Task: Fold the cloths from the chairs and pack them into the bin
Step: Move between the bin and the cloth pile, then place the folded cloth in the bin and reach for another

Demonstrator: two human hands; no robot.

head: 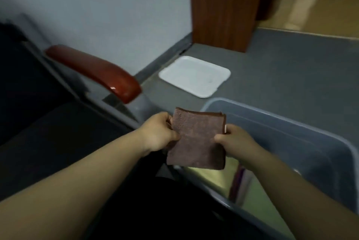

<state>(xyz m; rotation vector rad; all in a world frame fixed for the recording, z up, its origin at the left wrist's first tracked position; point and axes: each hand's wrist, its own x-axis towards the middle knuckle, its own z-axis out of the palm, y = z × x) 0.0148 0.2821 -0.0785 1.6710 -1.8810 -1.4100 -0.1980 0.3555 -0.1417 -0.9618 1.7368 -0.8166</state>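
The single head-worn camera is looking forward and down, closely centring on the folded brown cloth (196, 138) between left hand (159, 132) and right hand (233, 140), facing the grey floor (281, 76).

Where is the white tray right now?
In the head view the white tray lies on the grey floor near the wall, right of the red armrest and beyond the blue bin.

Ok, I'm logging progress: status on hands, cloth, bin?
Left hand and right hand pinch folded brown cloth. Held at bin edge, not inside. Nothing between them.

Bare forearms (77, 191); dark garment (151, 210), perhaps trousers.
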